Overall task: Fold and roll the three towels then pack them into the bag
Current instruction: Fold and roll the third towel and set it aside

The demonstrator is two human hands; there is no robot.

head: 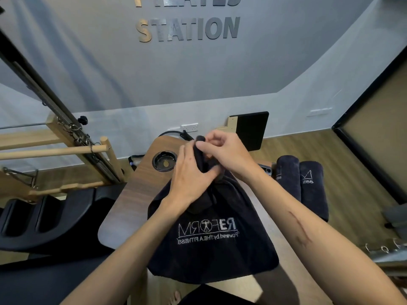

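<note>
Nearest my view, the dark navy terry-cloth towel with the white embroidered logo (211, 234) hangs over the near edge of the rounded walnut-veneer tabletop (134, 190), its lower half draping off toward me. My left hand (191, 175) curls round the bunched upper part of the cloth, thumb pressing in from the side, and my right hand (222, 150) pinches the topmost corner between thumb and fingertips above it, so both are gripping the same towel. I judge this to be the third towel, at the gathering or early folding stage, since two dark navy rolled towels (299, 183) already lie side by side off the table's right edge, on what I cannot make out. I see no bag anywhere, so packing looks some way off. Next I would need to spread the corners apart, lay the cloth flat on the tabletop, then fold it lengthwise before rolling. Toward the far edge sits a round black cable grommet (164, 160); behind it stands a grey wall with raised lettering (187, 29), a wooden-framed pilates apparatus (66, 150) on the left, and wood-plank flooring (330, 155) on the right
</note>
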